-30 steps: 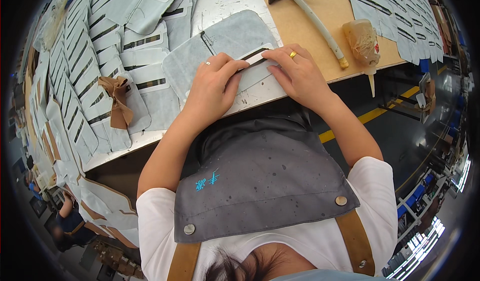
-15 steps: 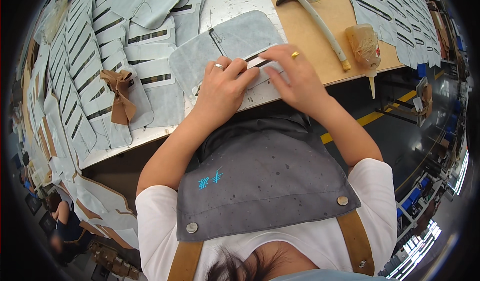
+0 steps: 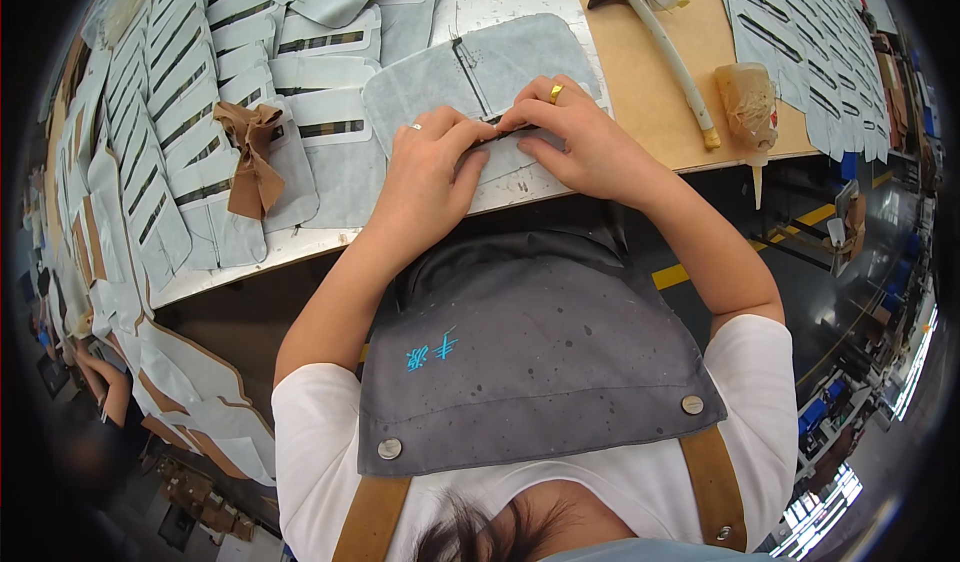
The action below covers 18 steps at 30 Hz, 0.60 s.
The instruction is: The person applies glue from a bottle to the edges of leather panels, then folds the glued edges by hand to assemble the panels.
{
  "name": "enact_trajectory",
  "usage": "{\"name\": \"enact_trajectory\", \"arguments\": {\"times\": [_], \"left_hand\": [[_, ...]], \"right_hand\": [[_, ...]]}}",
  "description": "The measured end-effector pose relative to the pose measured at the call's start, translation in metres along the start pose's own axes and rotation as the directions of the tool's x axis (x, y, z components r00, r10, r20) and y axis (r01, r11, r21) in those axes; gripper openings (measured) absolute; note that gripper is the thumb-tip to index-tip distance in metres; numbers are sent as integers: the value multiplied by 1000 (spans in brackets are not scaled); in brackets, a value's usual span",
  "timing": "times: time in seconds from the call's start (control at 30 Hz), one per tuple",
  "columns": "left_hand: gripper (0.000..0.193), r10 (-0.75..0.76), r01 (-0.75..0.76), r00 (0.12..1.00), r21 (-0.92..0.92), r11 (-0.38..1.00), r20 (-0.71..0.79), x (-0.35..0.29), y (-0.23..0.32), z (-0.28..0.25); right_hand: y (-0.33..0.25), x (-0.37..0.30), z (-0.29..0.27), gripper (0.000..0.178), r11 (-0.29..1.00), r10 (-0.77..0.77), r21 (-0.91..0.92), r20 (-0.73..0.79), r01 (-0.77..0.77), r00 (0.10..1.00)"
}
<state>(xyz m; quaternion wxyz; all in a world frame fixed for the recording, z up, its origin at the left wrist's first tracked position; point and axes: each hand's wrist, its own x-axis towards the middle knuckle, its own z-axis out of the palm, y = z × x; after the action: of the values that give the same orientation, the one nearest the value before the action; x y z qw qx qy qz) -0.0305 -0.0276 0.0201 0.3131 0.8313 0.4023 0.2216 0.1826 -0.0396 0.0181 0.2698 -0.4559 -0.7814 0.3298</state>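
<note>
A grey-blue leather panel (image 3: 540, 57) with rounded corners and a thin dark seam lies in front of me on the white worktop. Along its near part runs a narrow dark strip (image 3: 491, 119), mostly covered by fingers. My left hand (image 3: 422, 172) is closed, thumb and forefinger pinched at the strip's left portion. Just beside it, my right hand (image 3: 590, 140) pinches the strip too, its thumb bent underneath. The fingertips of both hands nearly meet. What lies directly under them is hidden.
Overlapping grey panels with dark slots (image 3: 180, 127) cover the left side, with a crumpled brown scrap (image 3: 256, 162) on top. On the right, a tan board (image 3: 605, 22) bears a pale-handled hammer (image 3: 668, 52) and a stained nozzle bottle (image 3: 748, 110). More slotted panels (image 3: 775, 42) lie beyond.
My right hand has moved from a raised, loose pose down to the strip and closed on it. My left fingers have drawn into a pinch. The whole view has shifted slightly.
</note>
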Motion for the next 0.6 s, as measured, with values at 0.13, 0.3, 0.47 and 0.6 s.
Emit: {"name": "enact_trajectory", "arguments": {"times": [0.13,0.3,0.47,0.6], "left_hand": [[18,-40,40,999,-58,997,12,-2,-4,-2],[19,46,-46,999,-25,999,-10,-3,-8,0],[23,147,-147,989,127,981,4,-8,-7,2],[25,147,-145,989,123,982,-8,-8,-9,5]], "right_hand": [[-1,-1,-1,17,999,-41,-35,-1,41,999],[-2,-3,-1,21,986,-107,-123,30,110,994],[-8,-11,9,25,835,-289,-474,51,278,956],[-6,-14,11,26,861,-259,-456,-7,227,966]]}}
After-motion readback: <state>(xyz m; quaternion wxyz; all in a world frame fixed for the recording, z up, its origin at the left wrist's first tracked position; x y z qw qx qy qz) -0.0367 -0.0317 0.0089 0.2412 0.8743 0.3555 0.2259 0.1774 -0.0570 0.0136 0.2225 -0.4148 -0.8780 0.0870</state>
